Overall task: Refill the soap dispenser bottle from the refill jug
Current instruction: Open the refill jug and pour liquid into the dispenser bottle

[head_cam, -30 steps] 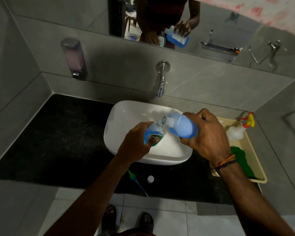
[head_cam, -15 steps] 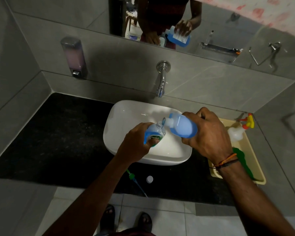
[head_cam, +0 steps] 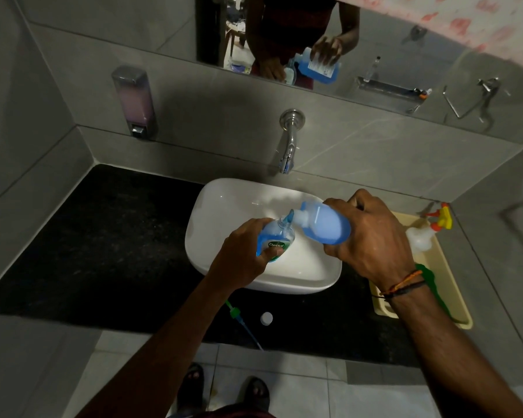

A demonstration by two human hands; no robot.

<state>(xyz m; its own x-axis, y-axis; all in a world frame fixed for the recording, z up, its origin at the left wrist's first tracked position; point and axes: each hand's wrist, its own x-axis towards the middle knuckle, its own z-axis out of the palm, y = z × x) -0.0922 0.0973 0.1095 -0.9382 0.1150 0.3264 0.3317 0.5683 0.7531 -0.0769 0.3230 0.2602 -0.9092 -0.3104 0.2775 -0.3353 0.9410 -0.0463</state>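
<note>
My left hand (head_cam: 242,256) grips the small clear soap dispenser bottle (head_cam: 277,236), which has a green label and blue liquid inside, above the white basin (head_cam: 224,206). My right hand (head_cam: 372,236) holds the blue refill jug (head_cam: 323,223) tipped to the left, its white neck at the bottle's open mouth. A thin blue stream runs from the jug into the bottle. The bottle's pump with its green collar (head_cam: 234,312) lies on the black counter (head_cam: 103,251) near the front edge, beside a small white cap (head_cam: 266,318).
A chrome tap (head_cam: 289,146) juts from the wall over the basin. A wall-mounted dispenser (head_cam: 135,101) hangs at the left. A beige tray (head_cam: 447,285) at the right holds a spray bottle (head_cam: 420,239) and a green cloth. A mirror (head_cam: 375,40) is above.
Both hands hold almost the same pose. The jug and bottle have stayed mouth to mouth while the liquid pours.
</note>
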